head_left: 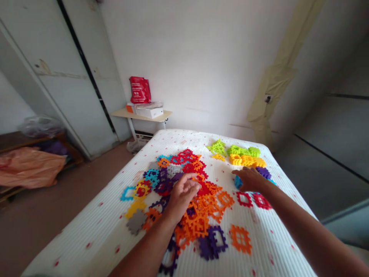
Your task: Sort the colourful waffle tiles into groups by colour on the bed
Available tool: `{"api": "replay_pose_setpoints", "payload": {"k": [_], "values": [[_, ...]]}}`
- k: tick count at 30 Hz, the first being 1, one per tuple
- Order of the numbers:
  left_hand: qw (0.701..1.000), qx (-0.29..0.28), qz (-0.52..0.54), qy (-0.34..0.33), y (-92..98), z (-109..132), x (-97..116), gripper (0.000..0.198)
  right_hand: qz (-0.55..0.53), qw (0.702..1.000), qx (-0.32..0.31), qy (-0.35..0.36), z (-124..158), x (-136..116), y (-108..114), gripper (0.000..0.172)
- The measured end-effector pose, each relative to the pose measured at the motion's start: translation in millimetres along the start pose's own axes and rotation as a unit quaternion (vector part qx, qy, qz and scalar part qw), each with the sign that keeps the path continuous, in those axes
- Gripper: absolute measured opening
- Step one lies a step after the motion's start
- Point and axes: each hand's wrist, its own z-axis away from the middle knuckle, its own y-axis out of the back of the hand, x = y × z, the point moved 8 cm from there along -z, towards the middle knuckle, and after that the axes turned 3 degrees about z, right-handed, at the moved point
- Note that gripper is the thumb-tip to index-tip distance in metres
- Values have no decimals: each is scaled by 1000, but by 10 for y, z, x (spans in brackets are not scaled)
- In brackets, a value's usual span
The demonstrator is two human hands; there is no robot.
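Note:
My left hand [185,191] hangs over a mixed pile of flat notched plastic pieces, its fingers apart and curved, with nothing seen in it. Under and around it lie red pieces [204,189], orange pieces [198,221] and purple pieces [162,181]. My right hand [250,179] reaches over blue pieces [238,181] at the right; its fingertips are partly hidden, and what it may hold cannot be made out. Just beyond it are a row of yellow pieces [245,160] and a dark purple stack [263,172]. Two red frames [244,199] lie nearer me.
Green pieces [243,151] lie at the far right of the white bedspread [115,231]. A lone orange window piece [241,239] is near the front. Behind the bed's left corner, a small table [147,115] bears a red bag [140,90] and a white box [150,112].

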Motion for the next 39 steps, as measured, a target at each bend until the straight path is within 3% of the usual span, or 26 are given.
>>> {"api": "replay_pose_setpoints", "payload": {"k": [5,8,10,12,13,15,17,21,27,34,39], "values": [[999,-8,-21,-34,16,9,108,34,6,1000,9,8,23,-16,9,68],[987,15,-133,-84,283,-31,337,27,-9,999,36,-5,101,25,89,72],[944,68,-307,-105,630,-80,511,25,-13,995,95,-16,197,47,220,70],[837,119,-531,-62,1037,-145,591,25,-14,986,167,-8,331,8,384,64],[815,131,-564,-35,1235,-175,594,24,-17,980,198,5,404,-38,463,61],[791,143,-594,10,1552,-218,547,22,-30,968,247,38,547,-160,610,56],[779,141,-609,48,1728,-240,438,22,-47,957,278,65,670,-276,746,52],[765,146,-622,76,1751,-252,239,27,-80,945,305,90,844,-404,983,48],[787,164,-591,64,1656,-266,157,18,-108,936,322,89,1025,-371,1156,47],[869,183,-460,19,1653,-264,242,10,-138,940,302,80,1073,-342,1119,44],[926,191,-324,-39,1388,-236,398,20,-156,940,289,93,991,-568,1132,40]]}}
